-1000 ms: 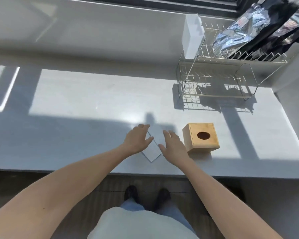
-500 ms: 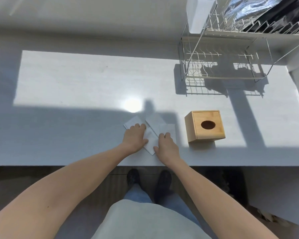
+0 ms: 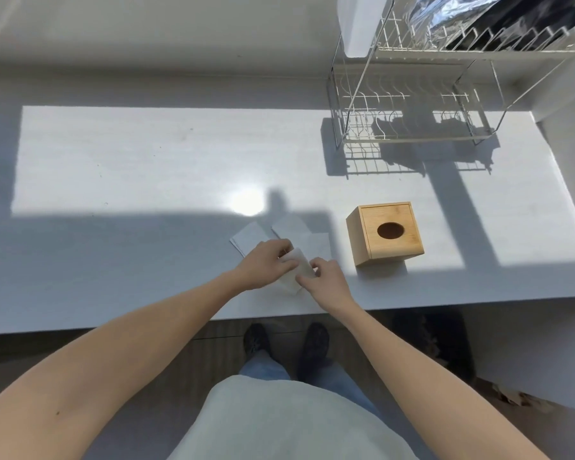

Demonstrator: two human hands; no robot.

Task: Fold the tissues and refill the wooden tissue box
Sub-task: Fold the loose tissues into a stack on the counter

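A wooden tissue box (image 3: 386, 234) with an oval hole in its top stands on the white counter (image 3: 146, 167), right of my hands. Several white tissues (image 3: 291, 229) lie flat on the counter in shadow, just beyond my hands. My left hand (image 3: 263, 267) and my right hand (image 3: 326, 280) both pinch one white tissue (image 3: 296, 272), which is lifted and partly folded between them near the counter's front edge. My fingers hide part of this tissue.
A white wire dish rack (image 3: 412, 104) stands at the back right, with a white container (image 3: 359, 24) and a shiny foil bag (image 3: 452, 14) on its upper tier. A wall (image 3: 571, 104) bounds the counter on the right. My feet show below the counter edge.
Both hands were pressing flat on the tissues; now they have closed on one tissue and raised it off the counter. The camera view has tilted further down.
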